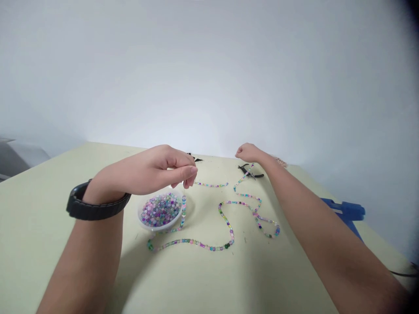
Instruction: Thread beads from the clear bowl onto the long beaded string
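Overall, the far edge of the pale green bench [281, 270] runs across the middle of the view, with a white wall [209, 78] rising behind it. The widest open stretch of bench lies toward 6 o'clock, below the beads, and the near surface runs out of the frame.

A long beaded strand [196, 243] of translucent multicoloured beads hangs upright from the left hand [163, 165], drops just beside the right rim of a small plastic bowl [139, 213], then snakes across the bench in wide loops toward 2 o'clock. The bowl, heaped with loose purple, pink and green beads [160, 210], sits at 6 o'clock from the left hand. A shorter run of beads [211, 185] lies at 3 o'clock from it.

The left arm reaches forward, a black wristband [98, 208] at its wrist, and the left fingers [190, 172] pinch together on a thin thread [183, 191] at the strand's top. The right arm stretches toward 12 o'clock, its right hand [248, 152] curled, fingers together on nothing visible. Black-handled pliers [250, 172] lie just below that hand, at 6 o'clock.
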A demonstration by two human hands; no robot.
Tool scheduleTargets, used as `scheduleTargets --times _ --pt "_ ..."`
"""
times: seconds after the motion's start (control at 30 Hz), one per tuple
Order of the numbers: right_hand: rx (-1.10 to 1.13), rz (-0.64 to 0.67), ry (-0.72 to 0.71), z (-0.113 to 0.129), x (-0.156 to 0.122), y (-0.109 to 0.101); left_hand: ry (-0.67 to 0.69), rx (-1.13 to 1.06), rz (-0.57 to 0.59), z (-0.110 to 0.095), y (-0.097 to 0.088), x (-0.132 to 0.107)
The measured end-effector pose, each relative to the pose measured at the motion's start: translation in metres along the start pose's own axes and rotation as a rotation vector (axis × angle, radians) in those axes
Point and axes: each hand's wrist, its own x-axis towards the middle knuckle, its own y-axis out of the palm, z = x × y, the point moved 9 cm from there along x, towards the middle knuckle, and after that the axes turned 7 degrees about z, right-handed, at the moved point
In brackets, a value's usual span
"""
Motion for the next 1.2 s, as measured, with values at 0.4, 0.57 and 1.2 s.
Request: scheduleTargets --times 0.4,0.57,1.2 --pt "0.004 0.133 0.078 -0.019 0.047 0.065 0.013 -0.043 0.006 0.002 0.0 0.004" --pt "0.038 0.133 0.096 -0.016 0.057 0.086 0.032 -0.026 0.023 0.001 0.0 0.005" --pt "0.209 -0.239 0.141 -0.036 0.071 0.077 0.029 -0.046 0.046 0.005 0.003 0.006"
